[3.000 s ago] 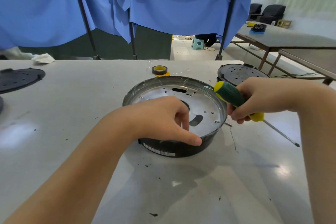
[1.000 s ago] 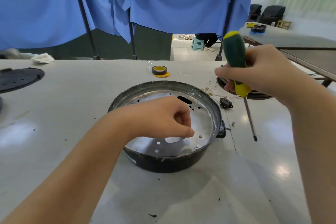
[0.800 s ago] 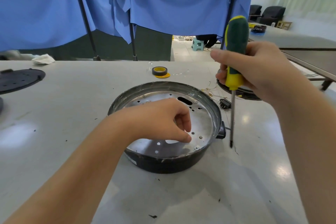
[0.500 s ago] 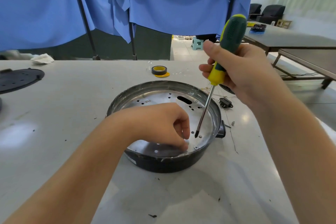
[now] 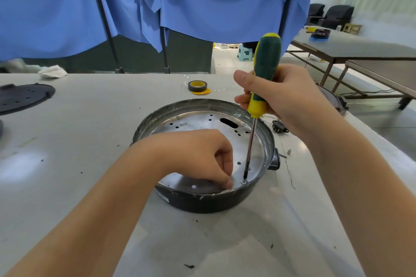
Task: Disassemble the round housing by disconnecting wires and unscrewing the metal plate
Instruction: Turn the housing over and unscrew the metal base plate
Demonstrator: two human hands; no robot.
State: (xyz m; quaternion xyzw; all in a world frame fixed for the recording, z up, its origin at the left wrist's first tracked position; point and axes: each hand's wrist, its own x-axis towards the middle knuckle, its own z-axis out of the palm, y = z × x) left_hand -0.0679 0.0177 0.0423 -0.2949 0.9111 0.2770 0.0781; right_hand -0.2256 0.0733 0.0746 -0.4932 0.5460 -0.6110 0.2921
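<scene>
Now the right hand (image 5: 290, 99) is gripping the green and yellow screwdriver (image 5: 262, 87) upright, its tip sitting on a screw (image 5: 243, 181) at the near right edge of the metal plate (image 5: 202, 126), while the left hand (image 5: 198, 155) is curled loosely, fingertips pressing on the plate inside the round housing (image 5: 209, 202), mid-table. Judging by several other screws showing on the plate, the unscrewing is only getting under way; no wires are showing inside the housing.

— Where's the camera?
— There's only one view, worn on the person's head, looking forward and down over the counter (image 5: 67, 164).
— How near?
— Close: both forearms reach in from the near edge, and the round housing (image 5: 202, 200) sits mid-frame. Blue curtains (image 5: 56, 7) hang at the far side.
</scene>
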